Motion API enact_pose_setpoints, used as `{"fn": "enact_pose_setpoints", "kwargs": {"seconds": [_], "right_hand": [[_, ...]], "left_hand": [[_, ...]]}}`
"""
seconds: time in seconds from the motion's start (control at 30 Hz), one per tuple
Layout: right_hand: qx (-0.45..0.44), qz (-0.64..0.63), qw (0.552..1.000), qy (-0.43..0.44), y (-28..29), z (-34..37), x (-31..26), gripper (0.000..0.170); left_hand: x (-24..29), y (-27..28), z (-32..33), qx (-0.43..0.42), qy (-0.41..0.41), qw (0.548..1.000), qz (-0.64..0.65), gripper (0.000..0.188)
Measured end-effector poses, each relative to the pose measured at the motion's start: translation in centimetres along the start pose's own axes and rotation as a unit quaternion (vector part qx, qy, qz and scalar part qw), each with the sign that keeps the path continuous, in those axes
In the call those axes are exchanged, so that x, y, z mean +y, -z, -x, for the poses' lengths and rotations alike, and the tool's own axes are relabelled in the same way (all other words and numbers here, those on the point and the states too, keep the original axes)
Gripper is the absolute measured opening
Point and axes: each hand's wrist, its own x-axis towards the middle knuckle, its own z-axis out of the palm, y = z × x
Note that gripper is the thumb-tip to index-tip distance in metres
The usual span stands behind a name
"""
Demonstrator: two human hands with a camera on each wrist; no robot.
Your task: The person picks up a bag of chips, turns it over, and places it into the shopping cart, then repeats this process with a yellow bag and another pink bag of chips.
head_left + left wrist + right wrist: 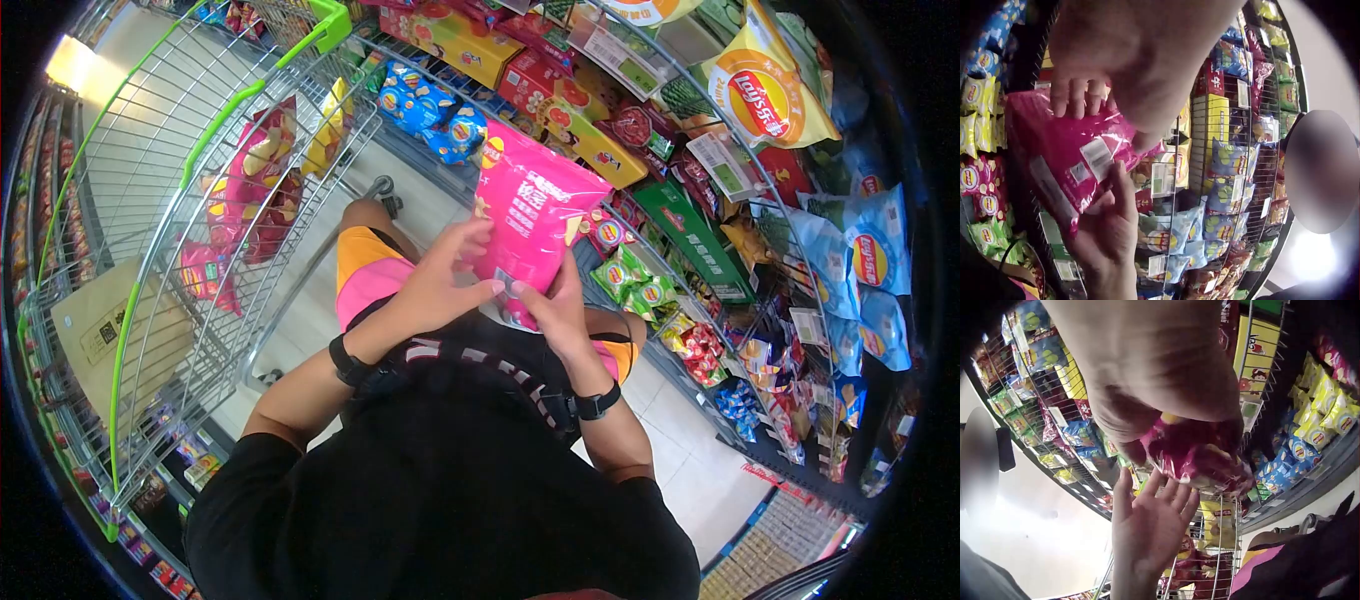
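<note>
A bright pink bag of chips (535,205) stands tilted in front of my lap, with white lettering on the side facing me. My right hand (562,310) grips its lower right part, thumb on the face and fingers behind. Against the left side rests my left hand (445,275), its thumb pointing at the bottom edge. In the left wrist view the bag (1054,147) shows a white barcode label, with left fingers lying over it. The right wrist view shows the left palm facing up, fingers straight, fingertips right at the bag (1210,465).
On the left stands a wire shopping cart (185,165) with green trim, holding pink chip bags (255,180), a yellow bag (328,130) and a brown carton (120,330). Snack shelves (690,75) run along the right, with blue bags (430,110) and a large Lay's bag (765,85).
</note>
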Motion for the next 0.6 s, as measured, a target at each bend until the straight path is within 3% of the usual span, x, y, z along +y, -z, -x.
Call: {"fn": "enact_pose_setpoints", "kwargs": {"seconds": [0.1, 0.2, 0.23, 0.37, 0.4, 0.53, 0.6], "right_hand": [[-0.042, -0.026, 0.999, 0.023, -1.4, 0.9, -1.3, 0.064], [-0.116, 0.058, 0.991, 0.041, -0.6, 1.4, -1.2, 0.055], [-0.138, 0.074, 0.987, 0.047, -0.4, 1.4, -0.9, 0.053], [0.037, 0.003, 0.998, 0.043, 0.5, 0.2, -1.1, 0.049], [0.062, 0.042, 0.993, 0.087, 0.8, -0.4, -1.4, 0.051], [-0.050, -0.008, 0.996, 0.067, 1.3, -0.7, -2.4, 0.050], [-0.043, 0.001, 0.997, 0.067, 0.9, -0.7, -2.3, 0.045]], "left_hand": [[0.1, -0.5, -0.4, 0.103, -0.031, 0.994, 0.021, 0.071], [-0.2, -0.1, -0.8, 0.134, -0.053, 0.987, 0.074, 0.072], [-0.2, 0.2, -0.8, 0.118, -0.040, 0.988, 0.092, 0.072], [0.8, 1.2, -0.3, 0.055, 0.002, 0.990, 0.131, 0.070], [1.5, 1.6, -0.1, 0.035, 0.012, 0.990, 0.135, 0.070], [1.3, 2.2, 0.2, -0.015, 0.017, 0.990, 0.139, 0.070], [1.9, 2.5, 0.2, -0.021, 0.014, 0.992, 0.123, 0.067]]}}
